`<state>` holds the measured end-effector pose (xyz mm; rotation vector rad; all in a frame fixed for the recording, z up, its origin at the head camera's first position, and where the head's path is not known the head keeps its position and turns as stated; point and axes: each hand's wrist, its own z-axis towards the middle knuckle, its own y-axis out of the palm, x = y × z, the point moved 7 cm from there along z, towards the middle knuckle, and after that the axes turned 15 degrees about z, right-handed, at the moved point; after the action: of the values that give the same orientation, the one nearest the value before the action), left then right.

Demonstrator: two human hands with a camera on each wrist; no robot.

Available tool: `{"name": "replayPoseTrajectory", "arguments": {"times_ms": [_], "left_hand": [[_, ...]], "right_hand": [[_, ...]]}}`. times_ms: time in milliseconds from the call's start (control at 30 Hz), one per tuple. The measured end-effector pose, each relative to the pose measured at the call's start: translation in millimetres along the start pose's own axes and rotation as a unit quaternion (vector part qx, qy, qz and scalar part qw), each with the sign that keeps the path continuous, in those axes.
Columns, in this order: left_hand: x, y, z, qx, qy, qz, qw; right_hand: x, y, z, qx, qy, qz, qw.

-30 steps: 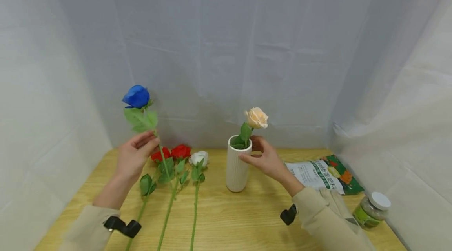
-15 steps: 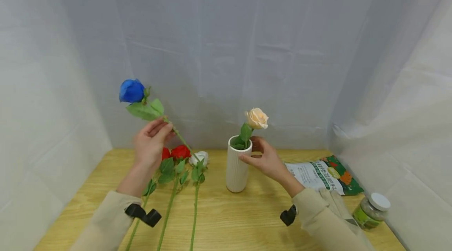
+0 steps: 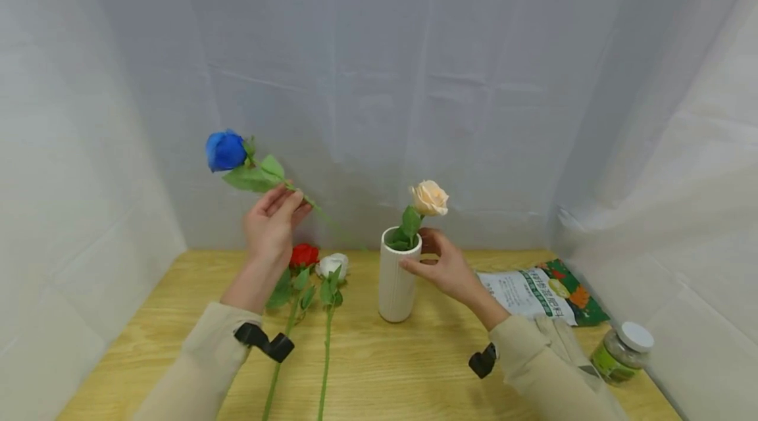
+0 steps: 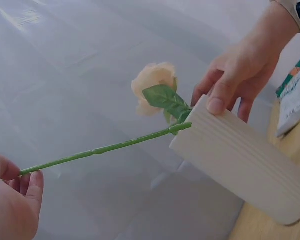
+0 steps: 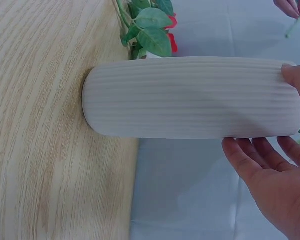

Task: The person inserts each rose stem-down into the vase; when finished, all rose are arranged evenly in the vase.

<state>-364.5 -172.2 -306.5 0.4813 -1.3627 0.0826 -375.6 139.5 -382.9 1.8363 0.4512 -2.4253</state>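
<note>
One cream rose (image 3: 429, 198) stands in white vase (image 3: 397, 286); blue rose (image 3: 226, 150) not yet in, left hand (image 3: 272, 220) pinching its stem, tip near rim. Right hand (image 3: 444, 266) grips vase top. Red rose (image 3: 304, 254), white rose (image 3: 333, 266) lie on table (image 3: 444, 368).

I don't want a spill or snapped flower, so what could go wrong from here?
The blue rose slants, with the left hand pinching high on its stem, so the long free end might swing and knock the vase.

The vase looks tall and narrow, so a hard knock could tip it, though the right hand holds it near the top.

The cream rose has leaves at the vase's mouth, so another stem could snag there.
</note>
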Motion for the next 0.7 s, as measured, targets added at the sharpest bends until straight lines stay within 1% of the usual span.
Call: {"name": "replayPoseTrajectory", "arguments": {"times_ms": [200, 367, 500, 700], "left_hand": [[3.0, 12.3, 1.5, 0.000, -0.004, -0.015, 0.9999], [2.6, 20.3, 2.6, 0.003, 0.000, -0.023, 0.9997], [1.7, 24.4, 3.1, 0.007, 0.015, -0.025, 0.9995], [-1.2, 32.8, 0.3, 0.002, 0.042, -0.018, 0.9990]], "right_hand": [[-0.1, 1.0, 0.0, 0.001, 0.001, -0.003, 1.0000], [-0.2, 2.4, 0.1, 0.001, -0.004, -0.002, 1.0000], [-0.1, 3.1, 0.4, 0.000, -0.004, -0.002, 1.0000], [0.9, 2.3, 0.8, -0.001, -0.002, -0.003, 1.0000]]}}
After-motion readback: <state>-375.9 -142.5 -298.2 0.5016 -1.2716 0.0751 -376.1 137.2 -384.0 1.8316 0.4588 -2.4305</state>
